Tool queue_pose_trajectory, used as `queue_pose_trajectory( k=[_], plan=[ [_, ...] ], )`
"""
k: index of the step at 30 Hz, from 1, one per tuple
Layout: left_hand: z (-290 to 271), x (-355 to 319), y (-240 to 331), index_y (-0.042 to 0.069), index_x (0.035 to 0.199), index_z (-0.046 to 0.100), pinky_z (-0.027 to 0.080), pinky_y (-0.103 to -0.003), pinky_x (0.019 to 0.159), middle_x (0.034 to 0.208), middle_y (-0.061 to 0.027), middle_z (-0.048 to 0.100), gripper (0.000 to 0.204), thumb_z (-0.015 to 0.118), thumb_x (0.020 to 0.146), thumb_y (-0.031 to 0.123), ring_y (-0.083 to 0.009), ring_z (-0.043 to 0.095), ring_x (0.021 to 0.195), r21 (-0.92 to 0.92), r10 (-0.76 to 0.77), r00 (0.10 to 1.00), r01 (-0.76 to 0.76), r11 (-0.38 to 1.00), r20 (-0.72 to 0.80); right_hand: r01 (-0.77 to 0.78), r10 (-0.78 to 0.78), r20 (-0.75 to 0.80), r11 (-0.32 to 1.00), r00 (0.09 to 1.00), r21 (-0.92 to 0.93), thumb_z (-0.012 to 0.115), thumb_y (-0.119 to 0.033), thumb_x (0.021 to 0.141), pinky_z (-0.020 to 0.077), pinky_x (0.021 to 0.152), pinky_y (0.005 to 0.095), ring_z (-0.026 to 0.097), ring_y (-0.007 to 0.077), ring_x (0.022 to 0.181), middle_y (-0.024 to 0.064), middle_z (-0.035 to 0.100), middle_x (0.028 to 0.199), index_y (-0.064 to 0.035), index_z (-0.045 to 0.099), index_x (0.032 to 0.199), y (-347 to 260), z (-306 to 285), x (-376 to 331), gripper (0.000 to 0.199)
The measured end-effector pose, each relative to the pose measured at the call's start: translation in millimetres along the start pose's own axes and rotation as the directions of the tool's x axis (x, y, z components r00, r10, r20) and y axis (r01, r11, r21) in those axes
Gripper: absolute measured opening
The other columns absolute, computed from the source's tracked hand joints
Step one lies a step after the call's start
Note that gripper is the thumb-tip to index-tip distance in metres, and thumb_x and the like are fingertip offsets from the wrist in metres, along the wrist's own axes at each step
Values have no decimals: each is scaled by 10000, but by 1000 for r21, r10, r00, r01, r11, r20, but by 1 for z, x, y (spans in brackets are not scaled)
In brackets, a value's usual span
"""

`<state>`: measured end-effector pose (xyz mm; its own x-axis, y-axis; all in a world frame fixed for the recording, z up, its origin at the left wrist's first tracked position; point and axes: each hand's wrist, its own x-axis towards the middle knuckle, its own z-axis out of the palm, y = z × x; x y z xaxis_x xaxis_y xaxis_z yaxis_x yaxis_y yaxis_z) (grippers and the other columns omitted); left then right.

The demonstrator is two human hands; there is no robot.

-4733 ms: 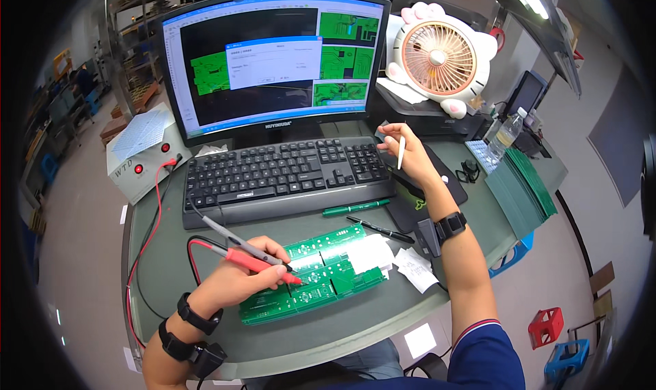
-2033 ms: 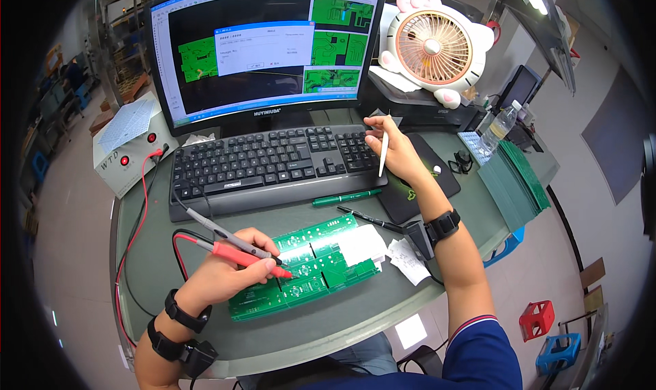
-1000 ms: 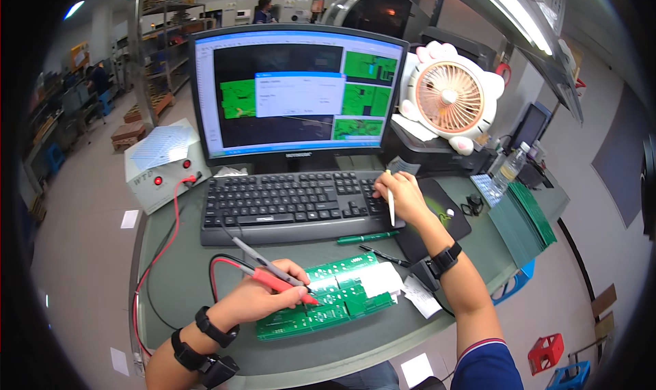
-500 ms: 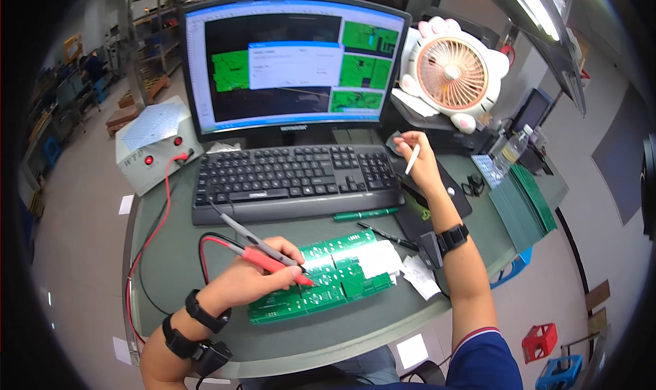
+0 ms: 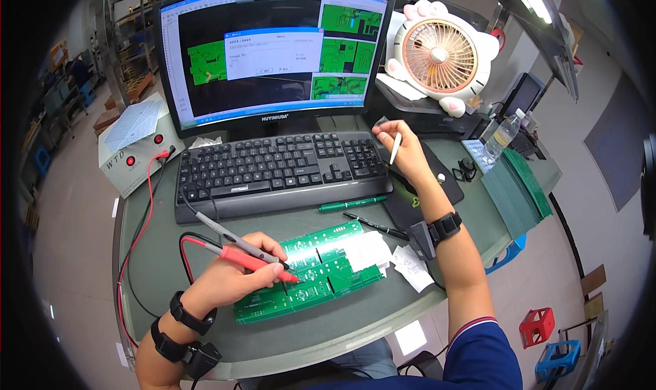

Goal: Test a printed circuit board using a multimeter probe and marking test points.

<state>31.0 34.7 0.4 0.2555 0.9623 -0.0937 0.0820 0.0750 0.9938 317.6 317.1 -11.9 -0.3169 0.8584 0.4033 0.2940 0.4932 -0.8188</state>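
My left hand (image 5: 249, 270) is closed around a red test probe (image 5: 249, 259) and a grey test probe (image 5: 236, 236), held side by side. Their tips point down at a green circuit board (image 5: 273, 303) lying on the desk before me, and the red one's end is at its surface. White paper slips (image 5: 369, 252) cover the board's right part. My right hand (image 5: 404, 151) grips a slim white pen-like stick (image 5: 395, 148) beside the number pad of the black keyboard (image 5: 273, 164). Its fingertips are near the keyboard's upper right corner.
Behind the keyboard stands a monitor (image 5: 270, 103) showing a dialog box over green board pictures. A grey box (image 5: 133, 144) with a red lead is at left. Green and black pens (image 5: 352, 204) lie by the board. At right are a fan (image 5: 441, 55), bottle (image 5: 502, 136) and stacked green boards (image 5: 519, 185).
The whole view has shifted, so the desk appears farther left. My right hand sits slightly closer to the keyboard. My left hand keeps both probes at the board.
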Motion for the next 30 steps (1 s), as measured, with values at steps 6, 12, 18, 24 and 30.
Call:
queue_pose_trajectory(
  k=[6, 12, 18, 24, 30],
  plan=[
    [-1, 1, -2, 18, 1021, 602, 488, -226, 650, 891, -42, 651, 243, 654, 899, 221, -66, 612, 735, 12, -3, 1000, 4, 1000, -26, 80, -8, 316, 973, 949, -217, 531, -199, 998, 503, 734, 285, 683, 158, 795, 97, 726, 848, -7, 617, 964, -36, 4, -19, 213],
    [0, 3, -2, 20, 1024, 603, 486, -222, 658, 874, -37, 655, 239, 643, 907, 225, -61, 614, 740, 12, 19, 1000, -19, 1000, -18, 431, -285, 380, 816, 880, -385, 570, -195, 941, 468, 790, 412, 646, 278, 837, 63, 688, 797, -72, 600, 897, -19, 13, -17, 134],
    [1, 0, 2, 28, 1030, 604, 489, -223, 664, 890, -31, 656, 230, 641, 916, 225, -61, 616, 743, 26, -3, 1000, 3, 1000, -22, 449, -218, 455, 743, 863, -496, 550, -213, 950, 398, 888, 402, 626, 229, 904, -7, 693, 848, -124, 606, 925, -19, 5, -20, 109],
    [-2, 2, -7, 38, 1041, 605, 486, -224, 659, 897, -20, 654, 241, 646, 916, 239, -59, 609, 740, 15, 17, 1000, -17, 1000, -15, 492, -271, 451, 714, 850, -498, 543, -230, 957, 397, 883, 395, 624, 226, 901, -11, 694, 850, -125, 616, 937, -28, 14, -13, 129],
    [-1, -1, -5, 48, 1043, 609, 472, -222, 657, 898, -10, 640, 248, 645, 914, 257, -51, 590, 737, -6, 18, 1000, -18, 1000, 1, 347, -119, 525, 866, 843, -360, 546, -223, 960, 421, 870, 394, 644, 264, 908, 53, 710, 885, -91, 616, 960, -18, 0, -8, 150]
  ],
)
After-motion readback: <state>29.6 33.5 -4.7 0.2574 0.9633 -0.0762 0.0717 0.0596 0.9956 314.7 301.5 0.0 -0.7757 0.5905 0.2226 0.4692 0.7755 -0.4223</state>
